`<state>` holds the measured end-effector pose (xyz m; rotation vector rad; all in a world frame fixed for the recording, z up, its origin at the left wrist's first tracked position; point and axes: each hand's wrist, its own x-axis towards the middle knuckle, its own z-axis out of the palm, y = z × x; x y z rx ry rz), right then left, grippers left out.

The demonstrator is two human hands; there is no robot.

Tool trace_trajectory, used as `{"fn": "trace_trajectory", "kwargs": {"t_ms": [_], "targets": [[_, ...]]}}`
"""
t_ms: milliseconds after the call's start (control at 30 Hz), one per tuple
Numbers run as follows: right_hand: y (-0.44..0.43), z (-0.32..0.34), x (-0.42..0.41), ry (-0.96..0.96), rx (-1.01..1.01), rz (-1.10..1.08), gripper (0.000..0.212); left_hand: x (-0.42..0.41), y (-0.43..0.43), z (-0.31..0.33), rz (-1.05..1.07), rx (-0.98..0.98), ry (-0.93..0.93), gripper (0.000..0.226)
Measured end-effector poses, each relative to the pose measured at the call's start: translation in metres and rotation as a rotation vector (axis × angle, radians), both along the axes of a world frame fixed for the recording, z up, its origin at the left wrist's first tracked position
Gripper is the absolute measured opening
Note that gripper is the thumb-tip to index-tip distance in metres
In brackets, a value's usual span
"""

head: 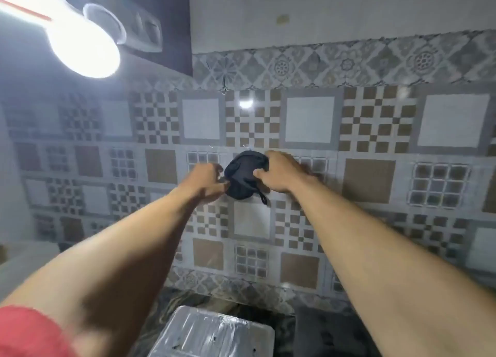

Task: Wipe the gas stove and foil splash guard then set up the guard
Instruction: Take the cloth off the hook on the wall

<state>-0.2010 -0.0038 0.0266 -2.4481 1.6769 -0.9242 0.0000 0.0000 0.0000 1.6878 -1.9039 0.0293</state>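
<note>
Both hands grip a bunched dark cloth (243, 174) against the tiled wall (370, 131) at frame centre: the left hand (205, 183) curls its fingers onto the cloth's left edge, and the right hand (279, 173) closes over its right side, thumb pressed on the fabric. At bottom centre lies the foil splash guard (212, 335), a lit bulb (83, 53) glaring upper left.

Foil guard (212, 335) on dark countertop (182, 300)

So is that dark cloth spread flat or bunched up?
Bunched up: the dark cloth is a rounded wad held against the tiled wall between the left hand and right hand.
</note>
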Motion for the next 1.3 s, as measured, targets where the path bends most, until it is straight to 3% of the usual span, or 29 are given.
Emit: {"fn": "trace_trajectory", "kwargs": {"t_ms": [200, 333, 500, 600, 767, 1033, 1100, 1133, 1200, 1300], "targets": [[-0.043, -0.013, 0.025, -0.070, -0.124, -0.080, 0.054, -0.005, -0.043, -0.015, -0.013, -0.072, 0.141, 0.051], [-0.066, -0.024, 0.034, -0.111, -0.215, -0.167, 0.041, -0.004, -0.060, -0.022, -0.020, -0.122, 0.215, 0.043], [-0.077, -0.022, 0.040, -0.114, -0.265, -0.191, 0.026, -0.004, -0.072, -0.018, 0.016, -0.187, 0.172, 0.015], [-0.076, -0.015, 0.036, -0.200, -0.245, -0.140, 0.014, -0.005, -0.071, -0.010, -0.001, -0.206, 0.271, 0.020], [-0.059, -0.005, 0.021, -0.240, -0.147, -0.065, 0.013, -0.003, -0.059, 0.007, -0.035, -0.211, 0.387, 0.027], [-0.020, -0.013, -0.007, -0.225, 0.156, -0.103, 0.023, -0.021, -0.032, 0.016, -0.098, 0.046, 0.246, 0.031], [-0.007, -0.021, -0.015, -0.238, 0.192, -0.131, 0.012, -0.034, -0.023, 0.011, -0.109, 0.122, 0.251, 0.030], [0.000, -0.026, -0.020, -0.239, 0.205, -0.148, 0.003, -0.040, -0.019, 0.008, -0.107, 0.155, 0.269, 0.031], [0.013, -0.035, -0.030, -0.255, 0.247, -0.165, 0.017, -0.053, -0.014, -0.002, -0.085, 0.217, 0.362, 0.032], [0.030, -0.050, -0.045, -0.318, 0.343, -0.156, 0.015, -0.080, -0.001, -0.018, -0.100, 0.449, 0.630, 0.023]]}}
